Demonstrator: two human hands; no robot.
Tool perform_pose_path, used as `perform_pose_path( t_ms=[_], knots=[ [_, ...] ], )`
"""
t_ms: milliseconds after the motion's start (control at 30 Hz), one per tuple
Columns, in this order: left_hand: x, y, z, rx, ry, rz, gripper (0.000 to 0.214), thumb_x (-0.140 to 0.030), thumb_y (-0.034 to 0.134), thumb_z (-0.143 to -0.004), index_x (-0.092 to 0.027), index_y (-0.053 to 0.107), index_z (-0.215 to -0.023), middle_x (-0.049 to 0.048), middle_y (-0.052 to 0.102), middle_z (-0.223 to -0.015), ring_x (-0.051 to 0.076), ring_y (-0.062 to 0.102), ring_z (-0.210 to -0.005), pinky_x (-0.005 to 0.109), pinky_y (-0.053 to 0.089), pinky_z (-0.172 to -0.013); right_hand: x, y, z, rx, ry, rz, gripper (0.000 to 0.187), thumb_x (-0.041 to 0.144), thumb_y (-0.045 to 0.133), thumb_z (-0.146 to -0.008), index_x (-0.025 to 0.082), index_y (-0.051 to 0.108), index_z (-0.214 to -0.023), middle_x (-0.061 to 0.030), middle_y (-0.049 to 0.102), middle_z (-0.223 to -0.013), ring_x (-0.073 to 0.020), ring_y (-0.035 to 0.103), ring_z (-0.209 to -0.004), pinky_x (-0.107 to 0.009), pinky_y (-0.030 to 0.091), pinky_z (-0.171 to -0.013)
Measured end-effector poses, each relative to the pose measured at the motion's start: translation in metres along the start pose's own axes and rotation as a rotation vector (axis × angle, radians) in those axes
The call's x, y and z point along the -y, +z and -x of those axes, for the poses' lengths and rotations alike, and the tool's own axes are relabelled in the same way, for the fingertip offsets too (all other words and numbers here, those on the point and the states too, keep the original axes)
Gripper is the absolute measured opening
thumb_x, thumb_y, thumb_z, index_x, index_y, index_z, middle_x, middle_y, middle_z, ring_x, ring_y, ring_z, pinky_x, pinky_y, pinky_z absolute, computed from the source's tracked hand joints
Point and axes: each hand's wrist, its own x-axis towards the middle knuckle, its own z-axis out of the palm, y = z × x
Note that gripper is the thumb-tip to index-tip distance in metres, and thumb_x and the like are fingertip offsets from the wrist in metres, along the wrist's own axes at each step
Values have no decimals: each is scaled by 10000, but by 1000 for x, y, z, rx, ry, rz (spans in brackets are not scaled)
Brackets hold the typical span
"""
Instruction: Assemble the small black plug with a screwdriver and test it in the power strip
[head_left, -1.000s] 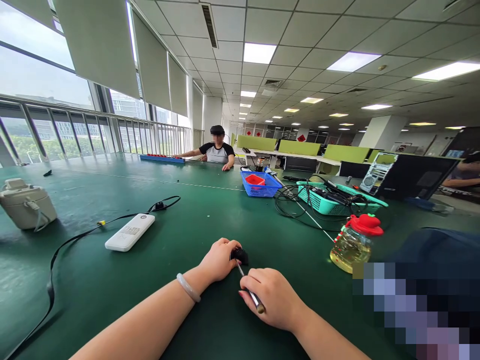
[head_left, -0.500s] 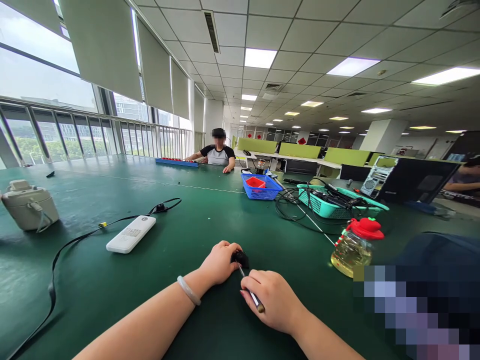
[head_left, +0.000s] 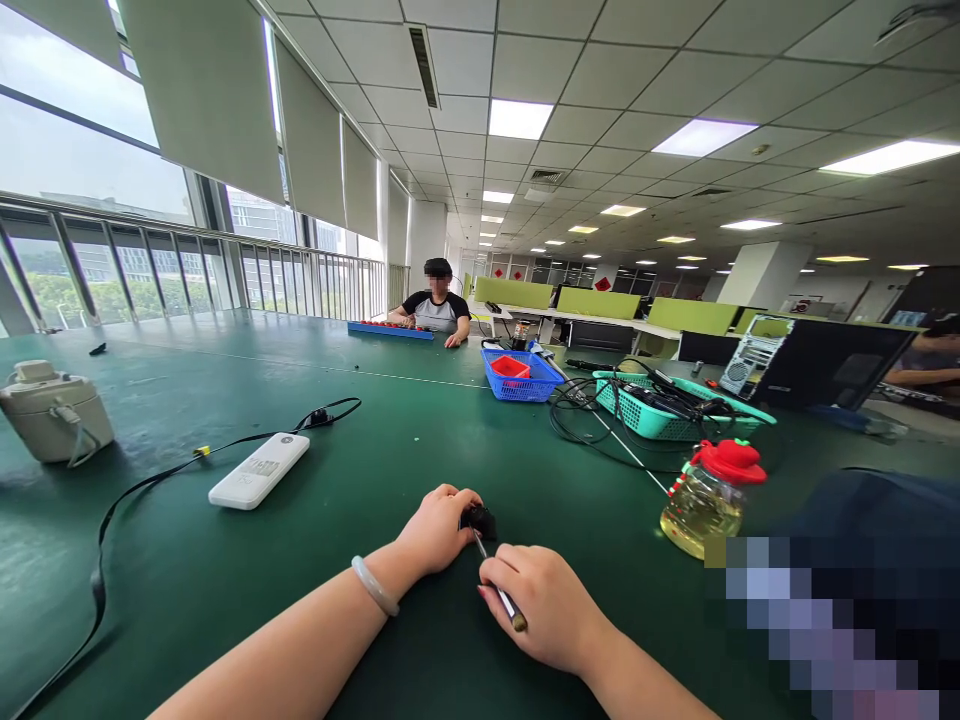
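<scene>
My left hand [head_left: 441, 530], with a pale bangle on its wrist, is closed on a small black object [head_left: 481, 520] resting on the green table [head_left: 360, 500]. The fingers hide part of this object, and its kind cannot be made out. In my right hand [head_left: 541, 602] is a screwdriver [head_left: 513, 612] with a thin metal shaft. Its handle end points back towards me, and its tip meets the near side of the black object beside my left thumb.
On the left are a white power bank [head_left: 259, 471], a black strap [head_left: 103, 540] and a beige container [head_left: 56, 412]. To the right stand a red-lidded bottle [head_left: 701, 510], a blue basket [head_left: 521, 386] and a teal basket [head_left: 652, 418] of cables. Across the table sits a person [head_left: 436, 312] behind a blue rack [head_left: 390, 330].
The blue rack before the person across the table has slid to the right, and that person's arm has drawn in. My hands and the screwdriver stay almost the same.
</scene>
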Motion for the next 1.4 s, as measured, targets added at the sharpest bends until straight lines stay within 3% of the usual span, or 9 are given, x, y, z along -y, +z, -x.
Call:
perform_pose_path(
  t_ms=[567,833,1400],
  knots=[
    [3,3,0,-8,28,-14,391,-230,658,-767,-256,610,-1154,73,617,-1097,240,558,-1085,376,429,-1006,-2,-2,0,-13,20,-5,123,169,487,-896,202,564,-806,-1,583,-717,-130,519,-603,-272,282,-568],
    [4,9,-2,1,67,11,401,-144,617,-771,-259,595,-1155,56,626,-1123,234,546,-1134,370,409,-1030,-4,-1,0,-23,27,-12,143,176,471,-910,201,573,-813,-3,590,-723,-136,535,-617,-277,293,-573],
    [3,5,-3,44,6,64,444,-190,643,-774,-248,610,-1213,75,633,-1153,236,569,-1118,364,425,-1029,-12,1,0,-87,130,-11,178,195,435,-931,202,592,-849,-13,593,-746,-134,531,-584,-262,328,-563]
  ],
)
